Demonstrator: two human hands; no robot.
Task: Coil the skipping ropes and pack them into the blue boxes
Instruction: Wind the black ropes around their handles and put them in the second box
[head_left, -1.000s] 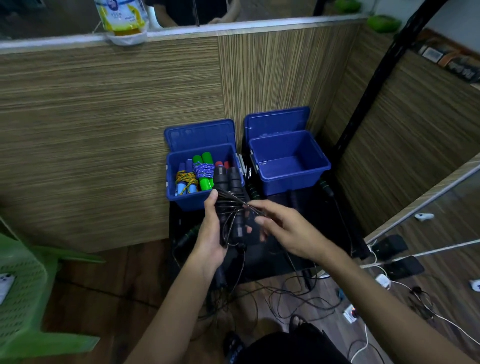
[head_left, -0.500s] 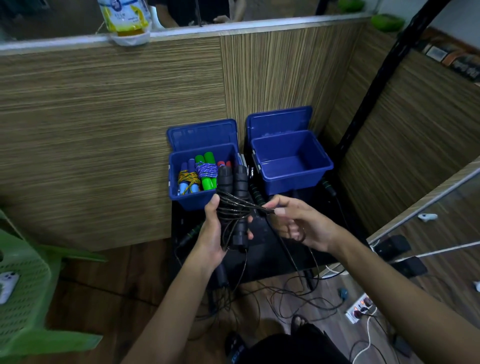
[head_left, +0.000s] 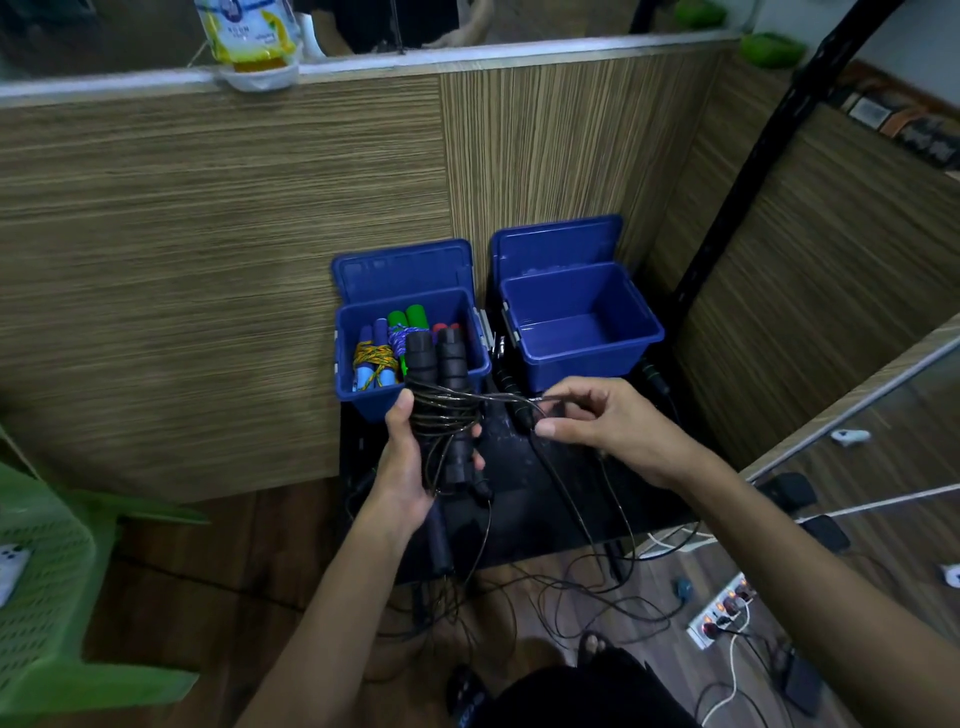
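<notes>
Head view. The left hand (head_left: 410, 462) gripped a pair of black handles (head_left: 439, 384) held upright side by side, its fingers curled round them and the thumb pressed on the near side. Several turns of thin black rope (head_left: 447, 410) lay wound across the handles at the level of the thumb. One strand ran level from the handles to the right hand (head_left: 597, 423), which pinched it between the thumb and the curled fingers; from that hand the rope dropped in loose loops to the wooden floor (head_left: 208, 561).

Behind the hands, two blue boxes stood side by side against the striped wooden partition (head_left: 208, 260), both lids raised. The left blue box (head_left: 363, 400) held coiled ropes: one with blue handles (head_left: 371, 348) bound in yellow cord and one with green handles (head_left: 408, 317) bound in purple cord. The right blue box (head_left: 639, 343) showed a bare floor. The black handles overlapped the left box's front rim in the frame.

A green plastic chair (head_left: 52, 597) stood at far left. A white power strip (head_left: 719, 616) lay on the floor at right.
</notes>
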